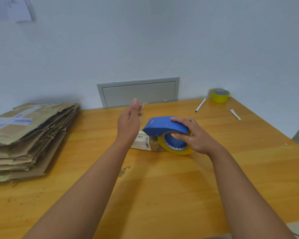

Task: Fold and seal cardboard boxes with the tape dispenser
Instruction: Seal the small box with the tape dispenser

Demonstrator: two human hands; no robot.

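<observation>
Head view.

Right hand [195, 135]: gripping blue tape dispenser [164, 127], fingers over its top shell and thumb tucked at the core of the yellow tape roll [175, 149] mounted in it. Dispenser held low at mid-table, roll close to or on the surface; contact not discernible.

Left hand [129, 123]: raised above the table, just left of the dispenser, fingers straight and together, edge-on to the camera. Thin pale scrap [142, 107] at the fingertips, blurred; whether pinched or merely stuck, impossible to tell.

Small cardboard box [143, 141]: flat on the table, partly hidden behind the left wrist and under the dispenser's nose, pale label with barcode facing up.

Stack of flattened cardboard boxes [29, 135]: left part of table, worn brown, top piece crossed with pale printed tape.

Wooden table [162, 195]: orange-yellow, some dark specks near the front left.

Spare yellow tape roll [220, 95]: far right corner, lying flat.

White stick [200, 105]: near that roll, lying diagonally.

White paper strip [235, 114]: right of the stick, apart from it.

Grey wall panel [138, 92]: set in the pale wall behind the table's far edge.
</observation>
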